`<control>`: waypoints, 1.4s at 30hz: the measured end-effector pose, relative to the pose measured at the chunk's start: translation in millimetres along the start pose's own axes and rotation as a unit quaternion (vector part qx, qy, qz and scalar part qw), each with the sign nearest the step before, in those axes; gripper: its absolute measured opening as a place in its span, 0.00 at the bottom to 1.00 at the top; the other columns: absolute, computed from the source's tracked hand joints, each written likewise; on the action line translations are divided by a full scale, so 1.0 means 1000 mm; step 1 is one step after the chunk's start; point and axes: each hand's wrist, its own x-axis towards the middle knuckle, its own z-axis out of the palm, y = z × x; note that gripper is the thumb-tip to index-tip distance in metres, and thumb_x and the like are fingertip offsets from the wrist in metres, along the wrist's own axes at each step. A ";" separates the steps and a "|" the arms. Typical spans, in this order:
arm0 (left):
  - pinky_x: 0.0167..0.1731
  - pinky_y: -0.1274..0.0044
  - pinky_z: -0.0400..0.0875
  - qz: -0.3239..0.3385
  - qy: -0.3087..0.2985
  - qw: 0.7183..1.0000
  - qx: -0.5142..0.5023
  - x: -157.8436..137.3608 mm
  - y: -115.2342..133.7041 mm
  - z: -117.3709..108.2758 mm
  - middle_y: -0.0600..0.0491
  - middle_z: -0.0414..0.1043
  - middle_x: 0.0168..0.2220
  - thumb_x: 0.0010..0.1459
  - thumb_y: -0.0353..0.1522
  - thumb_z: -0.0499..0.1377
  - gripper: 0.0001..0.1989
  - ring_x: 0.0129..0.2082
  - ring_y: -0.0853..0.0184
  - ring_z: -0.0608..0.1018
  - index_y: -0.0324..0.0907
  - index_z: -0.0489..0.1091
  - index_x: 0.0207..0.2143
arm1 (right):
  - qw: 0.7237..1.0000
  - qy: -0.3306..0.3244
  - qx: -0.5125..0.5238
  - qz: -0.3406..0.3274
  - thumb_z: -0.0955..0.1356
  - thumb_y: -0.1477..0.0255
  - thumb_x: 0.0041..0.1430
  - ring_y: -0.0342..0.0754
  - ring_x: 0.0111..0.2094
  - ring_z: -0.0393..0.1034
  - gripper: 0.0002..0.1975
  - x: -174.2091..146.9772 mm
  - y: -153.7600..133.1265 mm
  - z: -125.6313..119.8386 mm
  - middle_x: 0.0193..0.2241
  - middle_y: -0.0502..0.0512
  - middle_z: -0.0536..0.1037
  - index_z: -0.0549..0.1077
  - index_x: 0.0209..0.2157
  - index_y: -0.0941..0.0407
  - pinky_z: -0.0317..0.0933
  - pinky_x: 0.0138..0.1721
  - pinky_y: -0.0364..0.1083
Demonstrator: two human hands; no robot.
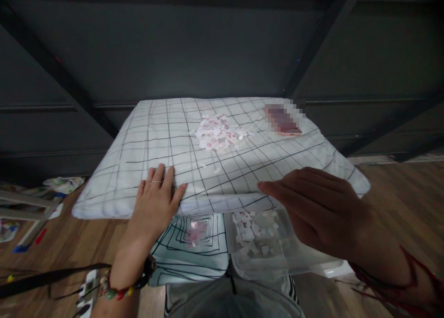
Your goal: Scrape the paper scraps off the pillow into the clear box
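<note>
My left hand (157, 202) lies palm down on the front edge of a white checked cloth (156, 142) over a table, fingers spread. My right hand (319, 207) is over the front right edge, its fingers stretched out close together, and no held thing shows. Below it, partly covered by it, is a clear plastic box (256, 262) with small paper scraps (246, 230) inside. A heap of white and pinkish paper scraps (218, 132) sits mid-cloth. A few loose scraps (217, 171) lie nearer to me.
A pale blue patterned cushion or box (208, 267), with a pinkish thing (196, 232) on it, is left of the plastic box. A phone (282, 120) lies back right. A dark panelled wall (208, 49) stands behind. A power strip (88, 290) is on the floor.
</note>
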 end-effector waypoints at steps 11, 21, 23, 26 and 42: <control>0.59 0.56 0.50 0.025 0.010 0.999 -0.024 0.013 0.014 -0.001 0.40 0.49 0.65 0.63 0.43 0.41 0.30 0.65 0.50 0.50 0.34 0.55 0.61 | 0.995 0.067 -0.071 -0.014 0.60 0.86 0.55 0.44 0.28 0.66 0.15 0.009 0.038 0.030 0.28 0.51 0.77 0.68 0.40 0.58 0.59 0.29 0.45; 0.60 0.57 0.49 0.016 -0.012 1.000 0.003 0.013 0.017 0.000 0.41 0.48 0.66 0.63 0.41 0.40 0.30 0.65 0.52 0.51 0.33 0.53 0.62 | 1.000 0.015 0.011 0.006 0.57 0.87 0.52 0.44 0.33 0.67 0.20 0.028 0.081 0.073 0.28 0.50 0.75 0.72 0.38 0.55 0.57 0.35 0.45; 0.60 0.57 0.50 0.016 -0.006 1.000 -0.002 0.014 0.017 0.001 0.41 0.48 0.66 0.63 0.42 0.40 0.30 0.65 0.52 0.51 0.34 0.53 0.62 | 1.000 0.002 0.029 0.010 0.57 0.86 0.53 0.43 0.33 0.67 0.18 0.021 0.088 0.066 0.27 0.49 0.75 0.72 0.36 0.54 0.58 0.35 0.44; 0.59 0.55 0.50 0.010 -0.001 1.000 -0.005 0.014 0.018 0.001 0.40 0.48 0.66 0.63 0.42 0.40 0.30 0.65 0.50 0.52 0.34 0.54 0.62 | 0.998 -0.035 0.057 0.018 0.57 0.84 0.56 0.43 0.32 0.69 0.16 0.006 0.096 0.044 0.26 0.48 0.75 0.72 0.32 0.53 0.61 0.34 0.44; 0.60 0.55 0.50 0.130 -0.036 0.990 -0.034 0.018 0.082 0.003 0.37 0.46 0.66 0.63 0.43 0.47 0.31 0.65 0.49 0.49 0.31 0.54 0.61 | 0.996 -0.068 0.062 -0.006 0.59 0.80 0.62 0.44 0.35 0.70 0.11 -0.052 0.076 -0.043 0.31 0.53 0.76 0.70 0.40 0.54 0.65 0.38 0.46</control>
